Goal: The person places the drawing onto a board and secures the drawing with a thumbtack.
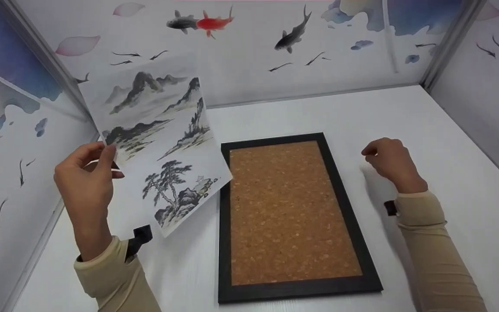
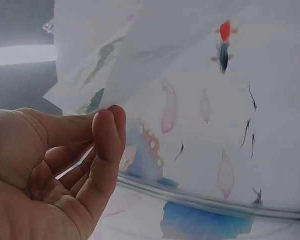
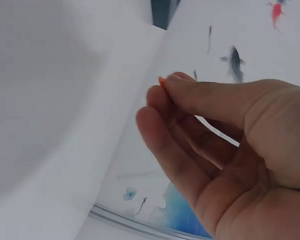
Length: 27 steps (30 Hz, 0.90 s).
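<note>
The left hand (image 1: 85, 175) pinches the print (image 1: 158, 143) by its left edge, thumb against fingers — the sheet tilts above the bench (image 1: 405, 117), one corner crossing in front of the board (image 1: 290, 212), which lies flat there. Right of the board, the right hand (image 1: 390, 162) pinches an orange bit (image 3: 162, 80) — I can't make out what.

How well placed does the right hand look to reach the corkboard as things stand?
Likely yes: the right hand is beside the corkboard, with nothing visible between them, though it seems to pinch something small and orange.
</note>
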Motion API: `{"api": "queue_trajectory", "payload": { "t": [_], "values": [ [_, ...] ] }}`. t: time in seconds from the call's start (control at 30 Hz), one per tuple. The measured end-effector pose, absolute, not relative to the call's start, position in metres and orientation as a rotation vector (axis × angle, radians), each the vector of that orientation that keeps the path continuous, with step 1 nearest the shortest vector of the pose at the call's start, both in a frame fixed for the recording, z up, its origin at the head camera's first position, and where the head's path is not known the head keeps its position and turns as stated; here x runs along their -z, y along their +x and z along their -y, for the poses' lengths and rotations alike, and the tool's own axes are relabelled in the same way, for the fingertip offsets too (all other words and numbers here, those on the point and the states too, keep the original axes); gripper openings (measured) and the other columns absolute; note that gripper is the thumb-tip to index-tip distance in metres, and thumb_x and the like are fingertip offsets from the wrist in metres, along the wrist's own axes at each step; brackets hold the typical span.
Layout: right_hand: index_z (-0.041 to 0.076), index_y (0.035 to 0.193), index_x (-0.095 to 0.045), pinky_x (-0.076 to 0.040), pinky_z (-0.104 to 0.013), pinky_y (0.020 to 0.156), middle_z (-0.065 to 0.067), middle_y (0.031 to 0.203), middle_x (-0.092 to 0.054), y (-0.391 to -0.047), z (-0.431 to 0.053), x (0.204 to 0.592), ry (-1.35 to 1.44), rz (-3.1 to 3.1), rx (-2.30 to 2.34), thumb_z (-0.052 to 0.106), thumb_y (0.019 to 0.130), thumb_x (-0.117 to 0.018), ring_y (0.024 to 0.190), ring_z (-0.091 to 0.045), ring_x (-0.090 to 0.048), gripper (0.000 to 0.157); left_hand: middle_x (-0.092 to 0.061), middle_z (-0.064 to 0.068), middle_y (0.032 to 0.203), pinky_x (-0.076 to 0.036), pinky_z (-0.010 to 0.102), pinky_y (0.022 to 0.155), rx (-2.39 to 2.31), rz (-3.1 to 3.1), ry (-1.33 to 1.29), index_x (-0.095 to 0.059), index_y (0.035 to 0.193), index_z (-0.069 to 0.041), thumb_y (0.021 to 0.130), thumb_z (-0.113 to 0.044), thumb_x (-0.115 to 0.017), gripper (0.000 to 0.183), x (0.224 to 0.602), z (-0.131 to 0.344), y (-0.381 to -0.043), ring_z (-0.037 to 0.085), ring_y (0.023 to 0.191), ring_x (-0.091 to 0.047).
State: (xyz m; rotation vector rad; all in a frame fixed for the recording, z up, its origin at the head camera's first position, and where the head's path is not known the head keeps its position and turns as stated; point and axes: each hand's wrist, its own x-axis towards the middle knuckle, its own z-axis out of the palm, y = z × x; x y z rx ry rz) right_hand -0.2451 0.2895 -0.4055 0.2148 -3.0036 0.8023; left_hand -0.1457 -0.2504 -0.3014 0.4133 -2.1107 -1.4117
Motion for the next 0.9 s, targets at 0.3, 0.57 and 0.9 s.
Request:
{"api": "queue_trajectory", "payload": {
  "t": [0.3,0.57,0.9],
  "values": [
    [0.004,0.115,-0.076,-0.045,-0.019,0.066,-0.02,0.11,-0.074,-0.231,-0.271,0.351,0.179,2.685,-0.943,0.011,0.099,-0.067,0.091,-0.027,-0.071,0.019,-0.064,0.006,0.092,-0.057,0.024,0.059,1.829,1.983,0.171,-0.07,0.109,0.003,0.095,-0.008,-0.072,0.018,0.303,0.221,-0.157,0.015,0.07,-0.063],
    [0.008,0.112,-0.079,-0.045,-0.008,0.073,-0.013,0.106,-0.076,-0.215,-0.227,0.302,0.345,2.461,-1.03,0.008,0.096,-0.072,0.08,0.009,-0.061,0.018,-0.066,0.007,0.091,-0.058,0.026,0.061,1.963,2.103,0.0,-0.07,0.112,0.007,0.096,-0.002,-0.069,0.018,0.321,0.173,-0.176,0.014,0.07,-0.064],
    [0.009,0.113,-0.078,-0.052,-0.02,0.079,-0.002,0.101,-0.078,-0.207,-0.182,0.274,0.454,2.347,-1.448,0.018,0.096,-0.074,0.089,-0.013,-0.073,0.02,-0.067,0.011,0.097,-0.057,0.025,0.062,2.11,2.311,-0.161,-0.07,0.114,0.006,0.098,-0.006,-0.068,0.02,0.354,0.124,-0.19,0.014,0.065,-0.062]
  ]
}}
